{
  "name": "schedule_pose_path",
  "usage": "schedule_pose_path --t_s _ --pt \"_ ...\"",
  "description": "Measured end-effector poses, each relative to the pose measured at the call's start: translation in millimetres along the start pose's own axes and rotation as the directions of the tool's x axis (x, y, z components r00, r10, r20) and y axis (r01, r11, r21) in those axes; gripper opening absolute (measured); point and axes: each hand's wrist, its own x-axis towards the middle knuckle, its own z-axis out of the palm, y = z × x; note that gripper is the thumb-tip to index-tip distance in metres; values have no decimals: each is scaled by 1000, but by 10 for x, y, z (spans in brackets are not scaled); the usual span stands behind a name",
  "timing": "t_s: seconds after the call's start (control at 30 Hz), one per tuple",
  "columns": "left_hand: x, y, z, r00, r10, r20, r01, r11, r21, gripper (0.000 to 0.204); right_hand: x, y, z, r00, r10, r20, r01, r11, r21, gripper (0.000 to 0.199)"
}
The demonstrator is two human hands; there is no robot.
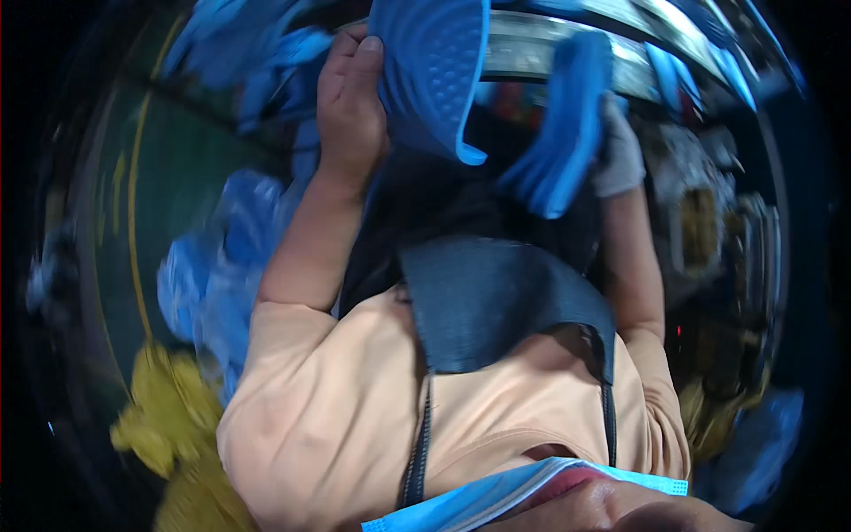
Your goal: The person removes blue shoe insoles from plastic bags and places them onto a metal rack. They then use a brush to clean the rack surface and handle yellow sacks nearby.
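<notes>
Blue plastic bag point(226, 266) beside left forearm, yellow bag point(173, 399) below it; contents can't be made out. Bluish bag point(762, 443) lower right, same. Bare left hand point(353, 102) pinches edge of curved, dimpled blue piece point(430, 75), thumb on near face. Gloved right hand point(619, 151) grips ribbed blue piece point(567, 124), which hides most fingers. Pieces held apart, out front, partly blocking pale machine bed point(519, 44).

A factory workshop: green floor point(191, 182), yellow line point(133, 217), metal equipment point(523, 44).
</notes>
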Motion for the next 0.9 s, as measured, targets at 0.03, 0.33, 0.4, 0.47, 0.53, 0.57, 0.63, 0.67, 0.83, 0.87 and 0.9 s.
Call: schedule_pose_path --t_s 0.03,0.33,0.4,0.47,0.53,0.57,0.63,0.67,0.83,0.87,0.9 --pt "-54 125 -188 994 -27 -104 28 1000 8 21 132 -16 11 995 60 -85 -59 998 8 35" --pt "-1531 545 -3027 649 -91 -756 523 775 356 24 2290 -326 -682 976 215 34 -178 878 -444 48" --pt "-1848 555 -3615 494 145 -858 565 697 443 25 2926 -277 -930 950 197 242 84 586 -806 43" --pt "-1938 553 -4236 398 374 -837 672 502 544 26 3319 -359 -1169 895 174 411 401 90 -912 39" --pt "-1971 541 -4705 345 457 -820 764 370 528 27 3534 -469 -1047 935 142 325 353 -291 -889 48" --pt "-1897 520 -4952 324 456 -829 799 338 498 27 3515 -512 -1070 951 76 298 307 -195 -931 49" --pt "-2083 492 -5423 227 457 -860 889 263 374 28 3361 -461 -632 966 12 257 257 -6 -966 52" --pt "-2080 434 -5624 226 439 -869 926 179 332 28 3201 -495 -598 976 -32 213 215 99 -972 54" --pt "-1800 50 -6000 173 555 -814 985 -75 158 35 2083 -610 -337 984 -147 98 154 441 -884 51" --pt "-1726 -117 -6056 287 478 -830 957 -112 267 36 1792 -643 -230 982 -176 67 136 416 -899 48" --pt "-1668 -259 -6131 400 396 -826 916 -135 378 37 1627 -694 -218 981 -193 25 99 384 -918 47"
